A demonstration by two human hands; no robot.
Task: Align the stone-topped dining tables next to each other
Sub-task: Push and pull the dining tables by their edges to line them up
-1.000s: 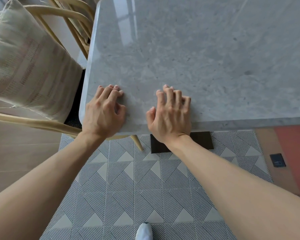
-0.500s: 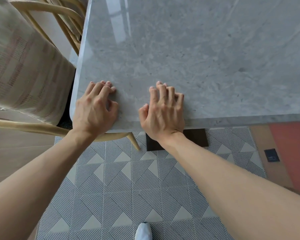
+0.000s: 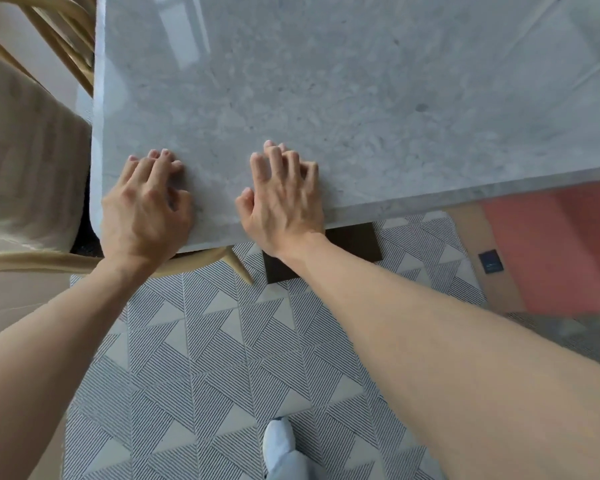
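Note:
One grey stone-topped dining table (image 3: 361, 98) fills the upper part of the head view, with its near edge running just beyond my wrists. My left hand (image 3: 142, 209) presses on the top at the near left corner, fingers bent and thumb on the surface. About a hand's width to the right, my right hand (image 3: 284, 202) lies on the top in the same way, its heel at the edge. Neither hand wraps around the slab. The table's dark base (image 3: 354, 244) shows under the edge. No second table is in view.
A wooden chair (image 3: 32, 261) with a beige cushion (image 3: 25, 161) stands tight against the table's left side. A striped geometric rug (image 3: 222, 358) lies under me, with my white-shod foot (image 3: 278, 445) on it. To the right, the floor is red (image 3: 551, 251) with a small dark square (image 3: 490, 263).
Both hands stay on the same spots of the table top. The table's near edge now tilts up to the right in view, the picture is motion-blurred, and my foot shows further forward.

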